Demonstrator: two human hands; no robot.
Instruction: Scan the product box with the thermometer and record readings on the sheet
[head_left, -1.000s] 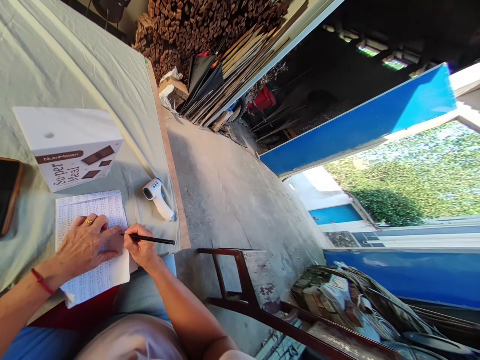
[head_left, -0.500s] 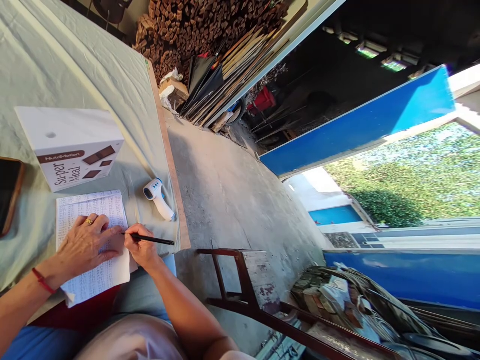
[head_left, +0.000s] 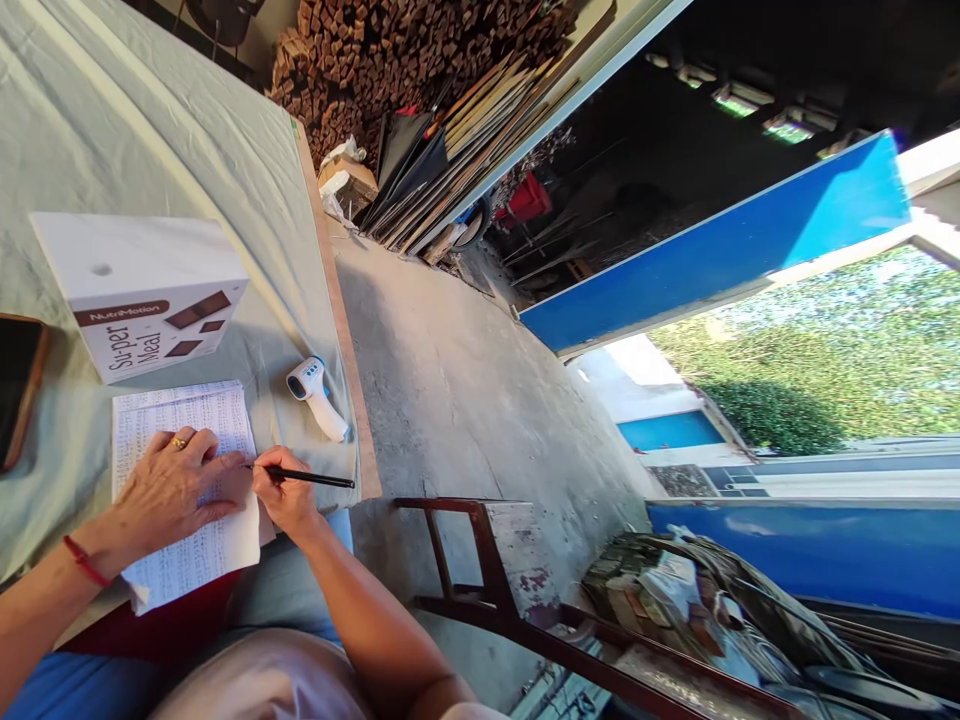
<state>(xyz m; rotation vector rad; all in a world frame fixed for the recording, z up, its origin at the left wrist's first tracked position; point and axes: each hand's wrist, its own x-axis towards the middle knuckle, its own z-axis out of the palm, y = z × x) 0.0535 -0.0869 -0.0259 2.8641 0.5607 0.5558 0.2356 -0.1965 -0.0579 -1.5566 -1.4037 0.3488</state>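
A black pen is pinched in my right hand, its tip at the right side of a paper pad covered in rows of handwriting. My left hand lies flat across the middle of the pad, fingers stretched out, a ring on one of them. It hides part of the writing. Beyond the right hand a white and blue infrared thermometer lies on the cloth. Behind the pad stands a white box printed "NutriMotion Super Meal".
A pale cloth covers the table. A phone lies at its left. To the right is a concrete floor with a dark red wooden frame. Stacked firewood and leaning boards stand at the back.
My right hand and the pen have shifted very slightly to the right. The left hand, pad and other things have stayed in place.
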